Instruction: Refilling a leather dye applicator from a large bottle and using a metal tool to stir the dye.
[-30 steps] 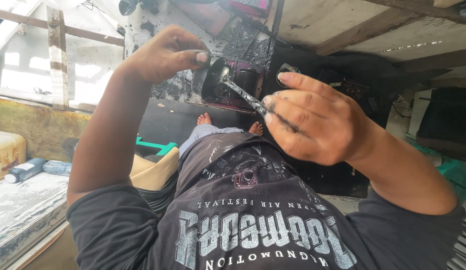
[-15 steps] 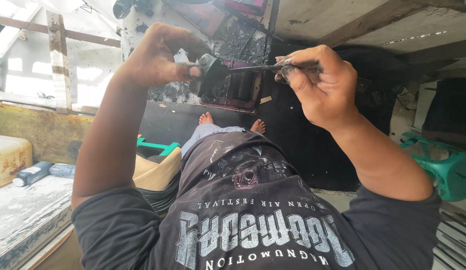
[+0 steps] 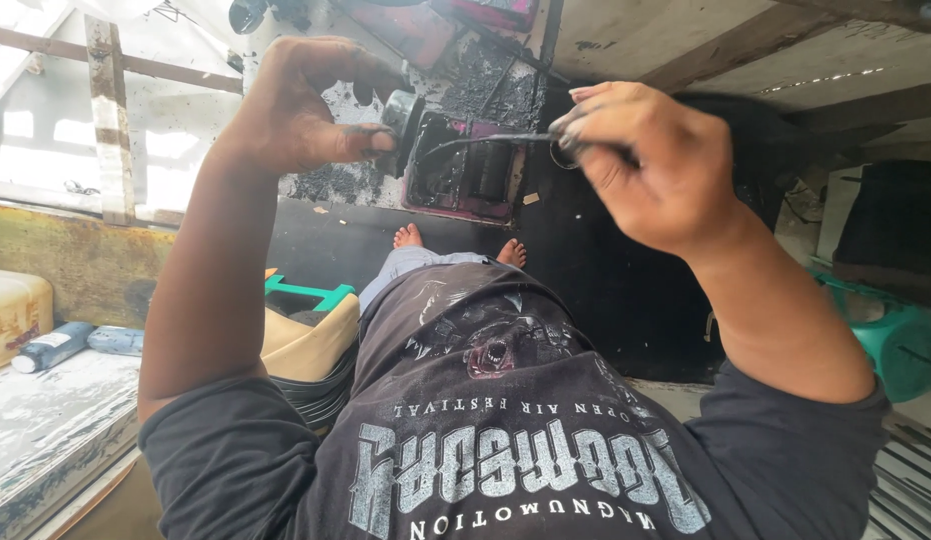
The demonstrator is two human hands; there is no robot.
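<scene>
Head cam is looking along the person's own body while they're lying back under some greasy machinery. Left hand (image 3: 305, 105) is reaching up and pinching a small round black part (image 3: 401, 118) between thumb and fingertips, tight grip, fingers smeared with black grease. That part is sitting right at the left edge of a reddish, oily housing (image 3: 463, 170) overhead. Right hand (image 3: 655, 165) is closing around the handle end of a thin dark tool (image 3: 495, 140), fingers curled in snug, and the tool's shaft is running roughly level toward the left, its tip ending just beside the round part. Can't tell if the tip is actually touching it.

Room-wise it's pretty cramped up top: wooden beams (image 3: 745, 55) are crossing just above the right hand, and the grimy underside is hanging close over both hands. Between the two forearms there's open space down to the black t-shirt (image 3: 505, 430) and the bare feet (image 3: 455, 245) beyond. On the left side, a tan seat edge with a green frame (image 3: 310, 320) is sitting near the left elbow, and two bottles (image 3: 75, 343) are lying on a weathered ledge further out. A teal bucket (image 3: 900, 345) is sitting off past the right arm, well apart.
</scene>
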